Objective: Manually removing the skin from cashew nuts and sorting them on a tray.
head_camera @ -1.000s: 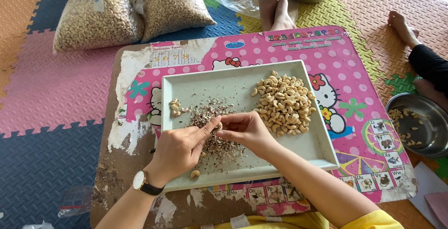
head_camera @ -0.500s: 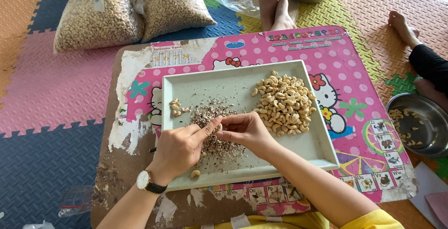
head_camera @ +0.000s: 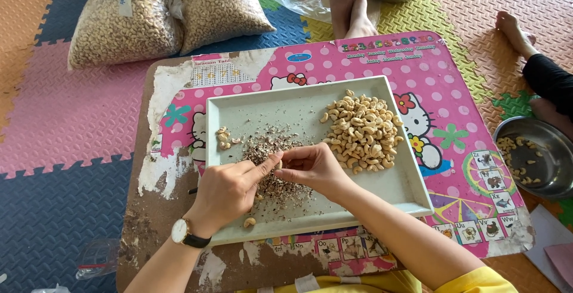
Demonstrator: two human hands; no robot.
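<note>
Both hands pinch one cashew over the husk pile on the pale tray.

Left hand [head_camera: 230, 188] and right hand [head_camera: 313, 167] meet fingertip to fingertip above the husk pile [head_camera: 274, 167], closed on what looks like a single cashew nut [head_camera: 278, 163]; it is mostly hidden by fingers, so peel state cannot be told. Tray [head_camera: 406, 185] sits on the pink low table [head_camera: 453, 90]. Heap of cashews [head_camera: 361, 132] lies at 2 o'clock from the hands, apparently clean. Small cluster of nuts [head_camera: 224, 139] at 10 o'clock; one loose nut [head_camera: 249, 222] at 6 o'clock near the tray rim. Judgement: husk pile is sizeable and the heap large, so much of this lot appears already handled. Two full bags [head_camera: 173, 21] rest on the floor mat at 11 o'clock.
</note>
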